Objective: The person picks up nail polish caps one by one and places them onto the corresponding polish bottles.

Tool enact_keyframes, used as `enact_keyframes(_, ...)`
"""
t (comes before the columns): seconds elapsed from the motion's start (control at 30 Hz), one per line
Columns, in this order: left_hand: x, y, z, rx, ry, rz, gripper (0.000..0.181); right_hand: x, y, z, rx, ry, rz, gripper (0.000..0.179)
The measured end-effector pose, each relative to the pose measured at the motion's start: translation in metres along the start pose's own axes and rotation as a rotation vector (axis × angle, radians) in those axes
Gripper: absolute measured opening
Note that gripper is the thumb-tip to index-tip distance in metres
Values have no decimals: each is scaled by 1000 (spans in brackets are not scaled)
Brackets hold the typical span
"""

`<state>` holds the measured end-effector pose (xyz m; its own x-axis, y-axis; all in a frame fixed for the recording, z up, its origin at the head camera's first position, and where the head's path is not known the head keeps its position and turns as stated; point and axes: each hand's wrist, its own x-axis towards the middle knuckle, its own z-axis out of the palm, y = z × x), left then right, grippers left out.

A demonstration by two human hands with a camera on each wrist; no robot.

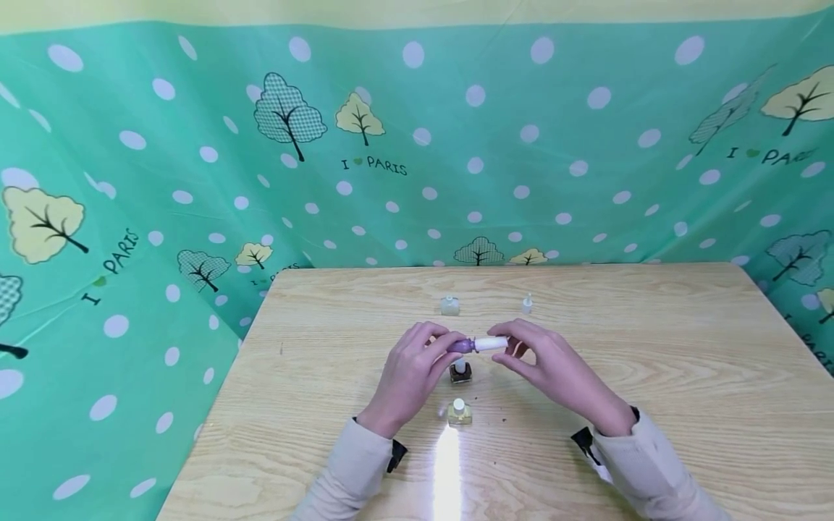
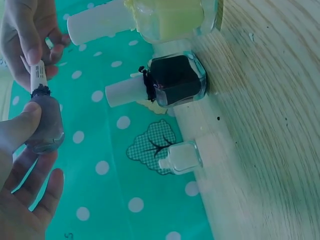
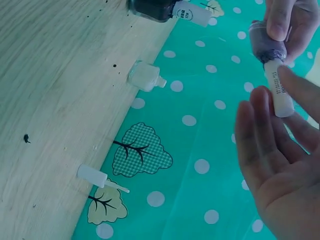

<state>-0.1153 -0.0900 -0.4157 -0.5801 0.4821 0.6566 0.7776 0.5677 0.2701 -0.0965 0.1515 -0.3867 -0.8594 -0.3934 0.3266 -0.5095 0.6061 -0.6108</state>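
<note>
Gripping the purple bottle on its side, the left hand faces the right hand, whose thumb and fingers pinch its white cap. Just below the left fingertips stands a dark bottle; between the wrists, a yellow bottle. Beyond the left fingers sits an uncapped bottle, beyond the right a brush cap, both short of the table's back edge. Room spreads wider rightward of the right hand than leftward of the left.
</note>
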Motion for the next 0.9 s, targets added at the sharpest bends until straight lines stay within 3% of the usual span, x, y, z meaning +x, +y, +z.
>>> enact_keyframes(0.27,1,3,-1,-19,14,0,21,0,2,0,-17,61,-24,16)
enact_keyframes(0.9,-6,3,0,-76,25,-50,20,5,5,5,62,5,46,15)
